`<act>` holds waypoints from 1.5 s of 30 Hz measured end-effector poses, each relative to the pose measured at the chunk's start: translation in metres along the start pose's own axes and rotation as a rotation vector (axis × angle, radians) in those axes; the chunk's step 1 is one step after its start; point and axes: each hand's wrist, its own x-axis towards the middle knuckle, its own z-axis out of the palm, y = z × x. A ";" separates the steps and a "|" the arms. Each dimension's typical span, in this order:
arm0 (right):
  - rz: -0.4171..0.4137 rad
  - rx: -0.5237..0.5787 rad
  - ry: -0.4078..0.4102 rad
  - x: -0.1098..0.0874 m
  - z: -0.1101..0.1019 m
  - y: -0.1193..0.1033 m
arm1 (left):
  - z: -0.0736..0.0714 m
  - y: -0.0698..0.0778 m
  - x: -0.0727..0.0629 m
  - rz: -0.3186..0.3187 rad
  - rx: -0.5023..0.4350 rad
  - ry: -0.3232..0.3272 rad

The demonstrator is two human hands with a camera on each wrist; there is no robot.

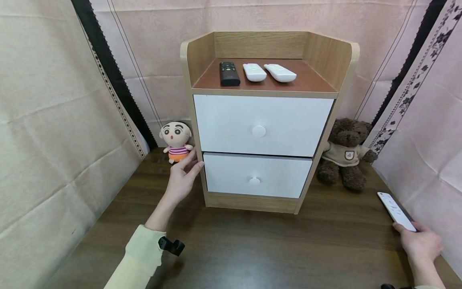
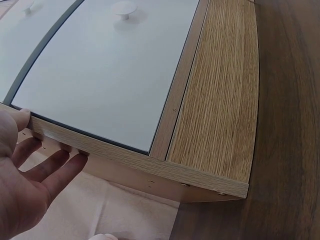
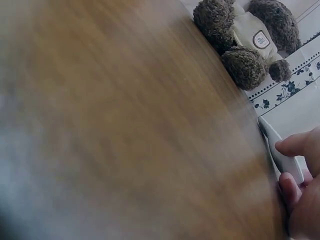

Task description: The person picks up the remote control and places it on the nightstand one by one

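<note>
A small wooden cabinet (image 1: 250, 204) with two white drawers stands in the middle, both drawers closed. My left hand (image 1: 182, 178) rests on its left side; in the left wrist view the thumb lies at the front edge and the loosely extended fingers touch the side panel. At the lower right, my right hand (image 1: 420, 242) pinches the near end of a white remote control (image 1: 395, 209) between thumb and fingers. The right wrist view shows that remote (image 3: 286, 161) edge-on. On the cabinet's brown top lie a black remote (image 1: 229, 74) and two white remotes (image 1: 254, 72).
A cartoon doll (image 1: 176, 138) stands beside the cabinet's left side, close to my left fingertips. To the right sits a brown teddy bear (image 1: 347, 154) in a beige shirt. Pale curtains (image 1: 54, 120) hang around the dark wooden table (image 1: 245, 245).
</note>
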 end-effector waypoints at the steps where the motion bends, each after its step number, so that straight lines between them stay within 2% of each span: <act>1: 0.011 0.009 0.002 0.000 -0.001 0.000 | 0.000 0.000 0.000 0.001 -0.001 0.000; 5: 0.077 0.086 0.021 0.000 -0.003 -0.002 | 0.001 0.000 0.000 0.000 -0.008 0.005; 8: 0.158 0.221 0.050 -0.002 -0.003 -0.006 | 0.001 0.001 0.000 -0.004 -0.011 0.006; 12: 0.198 0.386 0.091 -0.006 -0.005 -0.012 | 0.001 0.001 0.000 -0.012 -0.012 0.004; 20: 0.149 0.528 0.132 -0.011 -0.019 -0.032 | 0.002 0.000 -0.002 -0.017 -0.018 0.009; 25: 0.123 0.592 0.129 -0.016 -0.029 -0.046 | 0.002 0.000 -0.002 -0.017 -0.018 0.008; 32: 0.098 0.780 0.117 -0.024 -0.038 -0.069 | 0.002 0.001 -0.002 -0.012 -0.021 0.006; 34: 0.083 0.800 0.116 -0.026 -0.040 -0.075 | 0.002 0.001 -0.002 -0.013 -0.024 0.005; 45: 0.046 0.943 0.015 -0.039 -0.058 -0.112 | 0.000 0.000 0.000 0.003 -0.027 -0.004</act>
